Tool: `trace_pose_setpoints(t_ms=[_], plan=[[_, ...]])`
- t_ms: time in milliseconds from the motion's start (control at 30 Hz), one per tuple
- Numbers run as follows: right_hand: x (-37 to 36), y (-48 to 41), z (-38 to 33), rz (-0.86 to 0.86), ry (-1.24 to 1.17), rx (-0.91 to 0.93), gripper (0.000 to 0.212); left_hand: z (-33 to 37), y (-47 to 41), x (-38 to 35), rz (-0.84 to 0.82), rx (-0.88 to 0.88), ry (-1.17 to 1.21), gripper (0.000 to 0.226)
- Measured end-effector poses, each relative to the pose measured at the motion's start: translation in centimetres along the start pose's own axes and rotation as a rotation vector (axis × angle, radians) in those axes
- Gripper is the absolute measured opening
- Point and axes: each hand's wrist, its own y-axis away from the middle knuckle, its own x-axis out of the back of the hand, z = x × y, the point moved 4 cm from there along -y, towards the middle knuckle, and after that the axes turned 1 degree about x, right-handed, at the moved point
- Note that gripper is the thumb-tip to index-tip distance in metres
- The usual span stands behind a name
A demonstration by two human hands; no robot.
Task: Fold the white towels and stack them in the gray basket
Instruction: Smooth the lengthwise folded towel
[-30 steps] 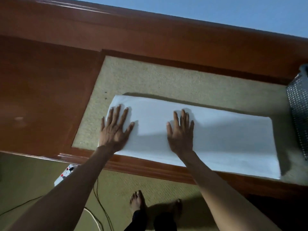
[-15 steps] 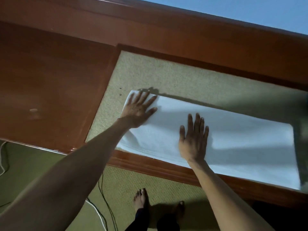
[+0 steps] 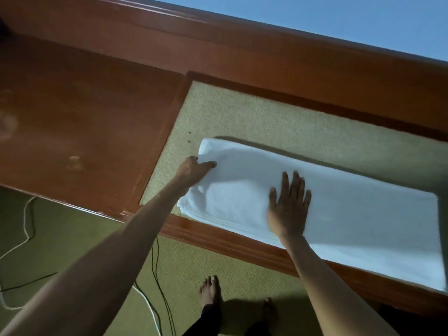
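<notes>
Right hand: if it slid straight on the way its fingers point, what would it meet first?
Only more white towel, which the right hand lies flat on, up to its far edge; then the green inlay, then the wooden rim. Nothing else seems to be in the way.

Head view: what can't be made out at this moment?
Head view only:
- left hand fingers: hidden under the left end of the towel.
- towel, right end: covered by a blurred dark strip at the frame edge.
- gray basket: not recognisable anywhere.
</notes>
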Motion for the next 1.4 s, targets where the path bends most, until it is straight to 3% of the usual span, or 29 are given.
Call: trace_pose_setpoints(t_ms=[233,367,633,733,833,967,1033,1067,1167,1200,1300,1400], plan=[[3.0,0.5,3.8,-0.210,0.059,0.157,0.065,5.9,5.4,0.0,-0.114,-0.095,0.035,0.062],[6.0,0.6,10.2,-0.270,0.092,0.096,0.067,11.0,9.7,-3.2,-0.195,-0.197,0.056,0.029],[10.6,2.2,24.7,-0.317,0.097,0.013,0.067,17.5,15.3,-15.7,-0.117,-0.281,-0.071,0.057],[11.7,3.0,29.1,-0.255,0.039,0.025,0.069,18.3,16.7,-21.7,-0.106,-0.300,-0.120,0.056],[12.7,4.2,32.9,0.022,-0.141,0.147,0.072,19.2,18.2,-28.1,-0.106,-0.311,-0.153,0.056],[14.2,4.6,36.5,0.106,-0.691,-0.212,0.050,21.2,19.9,-36.0,-0.145,-0.341,-0.183,0.056],[13.7,4.2,37.1,0.028,-1.038,-0.430,0.045,21.9,20.5,-39.5,-0.227,-0.342,-0.149,0.057],[13.3,4.0,37.4,-0.039,-1.115,-0.532,0.053,22.1,20.8,-40.9,-0.278,-0.330,-0.141,0.058],[12.4,3.8,38.0,-0.231,-0.960,-0.599,0.099,22.1,21.2,-43.0,-0.331,-0.301,-0.122,0.056],[12.2,3.8,37.9,-0.265,-0.905,-0.588,0.095,21.9,21.0,-42.7,-0.300,-0.303,-0.122,0.049],[12.7,3.8,36.9,-0.244,-0.830,-0.546,0.050,21.1,19.9,-40.3,-0.180,-0.331,-0.191,0.017],[12.5,3.9,36.0,-0.308,-0.748,-0.522,0.057,20.1,18.4,-36.3,-0.054,-0.331,-0.282,0.005]])
